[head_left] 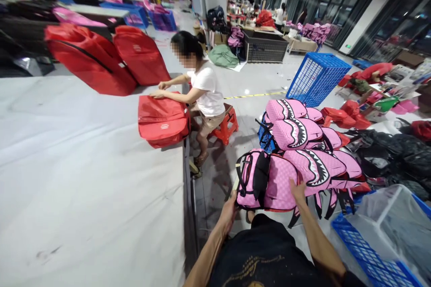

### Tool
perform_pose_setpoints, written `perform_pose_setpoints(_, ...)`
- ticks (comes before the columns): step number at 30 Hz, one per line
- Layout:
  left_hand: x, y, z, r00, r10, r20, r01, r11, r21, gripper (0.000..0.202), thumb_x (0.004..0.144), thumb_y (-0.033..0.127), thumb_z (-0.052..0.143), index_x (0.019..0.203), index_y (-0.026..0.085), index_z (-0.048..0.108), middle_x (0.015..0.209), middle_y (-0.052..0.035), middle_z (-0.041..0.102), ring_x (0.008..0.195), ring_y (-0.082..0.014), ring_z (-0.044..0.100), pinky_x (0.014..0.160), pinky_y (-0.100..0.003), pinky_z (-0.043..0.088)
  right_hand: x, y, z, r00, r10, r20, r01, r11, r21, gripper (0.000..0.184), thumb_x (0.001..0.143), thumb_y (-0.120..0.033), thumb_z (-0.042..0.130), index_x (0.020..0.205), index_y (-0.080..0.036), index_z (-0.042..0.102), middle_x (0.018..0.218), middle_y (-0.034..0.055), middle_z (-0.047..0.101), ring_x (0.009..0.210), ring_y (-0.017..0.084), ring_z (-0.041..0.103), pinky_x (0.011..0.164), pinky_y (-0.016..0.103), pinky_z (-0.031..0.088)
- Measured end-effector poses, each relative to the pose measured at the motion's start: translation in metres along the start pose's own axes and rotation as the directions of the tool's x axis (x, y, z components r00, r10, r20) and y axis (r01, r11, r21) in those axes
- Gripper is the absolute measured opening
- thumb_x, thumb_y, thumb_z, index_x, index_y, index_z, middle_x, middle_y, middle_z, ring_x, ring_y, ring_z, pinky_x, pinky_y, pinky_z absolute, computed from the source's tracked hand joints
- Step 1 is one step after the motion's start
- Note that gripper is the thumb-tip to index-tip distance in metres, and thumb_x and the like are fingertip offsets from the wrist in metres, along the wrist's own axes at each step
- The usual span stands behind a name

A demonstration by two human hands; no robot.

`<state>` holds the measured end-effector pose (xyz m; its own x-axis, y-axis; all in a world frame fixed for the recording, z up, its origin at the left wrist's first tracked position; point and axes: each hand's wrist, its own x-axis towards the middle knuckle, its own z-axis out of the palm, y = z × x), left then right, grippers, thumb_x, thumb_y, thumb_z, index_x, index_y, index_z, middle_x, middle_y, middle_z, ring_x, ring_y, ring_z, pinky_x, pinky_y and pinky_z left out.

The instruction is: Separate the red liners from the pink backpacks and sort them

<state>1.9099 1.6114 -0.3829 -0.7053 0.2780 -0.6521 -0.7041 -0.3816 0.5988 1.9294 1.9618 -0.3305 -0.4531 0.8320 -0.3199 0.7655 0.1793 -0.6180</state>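
Observation:
A pink checkered backpack (pixel 281 181) lies on its side in front of me, its black-trimmed end to the left. My left hand (pixel 229 208) grips that left end, its fingers partly hidden by the bag. At the bag's right edge, my right hand (pixel 296 192) holds it with the thumb and fingers against the pink fabric. Just beyond my right hand, several pink backpacks with a shark-mouth print (pixel 311 168) are piled up, straps hanging down.
A long white-covered table (pixel 101 188) runs along my left. A seated person (pixel 207 89) handles a red bag (pixel 163 121) at its edge. Two red bags (pixel 141 56) stand farther back. A blue crate (pixel 316 78) stands ahead; another blue crate (pixel 373 246) holds clear plastic at right.

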Motion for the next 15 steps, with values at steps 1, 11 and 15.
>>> perform_pose_setpoints(1, -0.002, 0.002, 0.000, 0.999, 0.038, -0.012, -0.037, 0.998, 0.055, 0.082, 0.079, 0.089, 0.081, 0.110, 0.014, 0.085, 0.111, -0.0186, 0.086, 0.110, -0.0357, 0.079, 0.097, -0.043, 0.059, -0.006, -0.002, 0.008, 0.998, 0.062, 0.017, -0.063, 0.998, 0.019, 0.101, 0.087, -0.077, 0.060, 0.152, 0.000, 0.061, 0.144, 0.0361, 0.070, 0.137, 0.044, 0.069, 0.111, 0.050, 0.058)
perform_pose_setpoints(11, -0.060, 0.059, 0.024, 0.688, 0.690, -0.224, -0.549, 0.697, 0.462, 0.086, 0.091, 0.095, 0.054, 0.117, 0.016, 0.077, 0.123, -0.0200, 0.079, 0.120, -0.0382, 0.072, 0.111, -0.052, 0.055, -0.099, -0.151, -0.020, 0.821, -0.570, 0.025, 0.524, 0.771, 0.362, 0.075, 0.095, -0.086, 0.054, 0.106, -0.018, 0.080, 0.098, 0.0134, 0.081, 0.098, 0.032, 0.072, 0.090, 0.039, 0.058)
perform_pose_setpoints(15, -0.090, 0.089, 0.043, 0.437, 0.900, -0.002, -0.755, 0.368, 0.542, 0.044, 0.107, 0.059, 0.062, 0.127, 0.024, 0.080, 0.143, -0.0171, 0.074, 0.147, -0.0376, 0.060, 0.136, -0.055, 0.034, -0.164, -0.194, -0.055, 0.614, -0.775, 0.149, 0.657, 0.606, 0.449, 0.065, 0.095, -0.084, 0.063, 0.079, -0.021, 0.065, 0.066, 0.0007, 0.055, 0.067, 0.019, 0.048, 0.063, 0.032, 0.045)
